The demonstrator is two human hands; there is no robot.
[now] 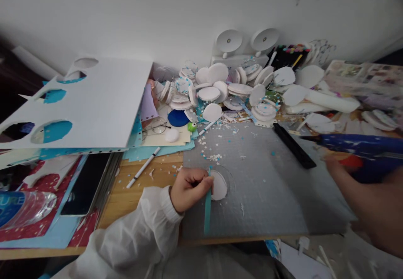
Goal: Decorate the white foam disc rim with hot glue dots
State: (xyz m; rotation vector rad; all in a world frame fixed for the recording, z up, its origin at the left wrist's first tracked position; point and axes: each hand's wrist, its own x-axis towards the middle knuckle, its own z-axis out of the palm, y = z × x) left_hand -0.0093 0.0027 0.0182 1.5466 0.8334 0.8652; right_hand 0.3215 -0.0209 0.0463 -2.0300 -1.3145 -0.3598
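The left hand [189,188] is curled up with fingers pressed together, pinching a thin teal paper strip [208,205] against the edge of a white foam disc [218,185]. The disc lies flat on the grey mat [267,186], right at the fingertips, touching them on its left side. The strip hangs down from the pinch toward the near edge of the mat. The sleeve on that arm is white and puffy.

The right hand [371,203] is over on the right side, pretty blurred, wrapped around a blue glue gun [359,146] with its nozzle pointing left. It's well apart from the disc. Can't make out exactly how the fingers sit, but the grip is closed on the gun.

The mat sits on a wooden table [138,186] and is dusted with little paper scraps and confetti bits. A black bar-shaped tool [294,145] lies diagonally on the mat between the two hands. Behind the mat there's a big heap of white foam discs [226,88] piled against the white wall [189,14]. On the left, a white foam board [94,102] with round holes cut out of it rests over blue paper, and a white pen [143,167] lies on the wood just beside the mat. A pair of glasses [155,127] sits near the board.
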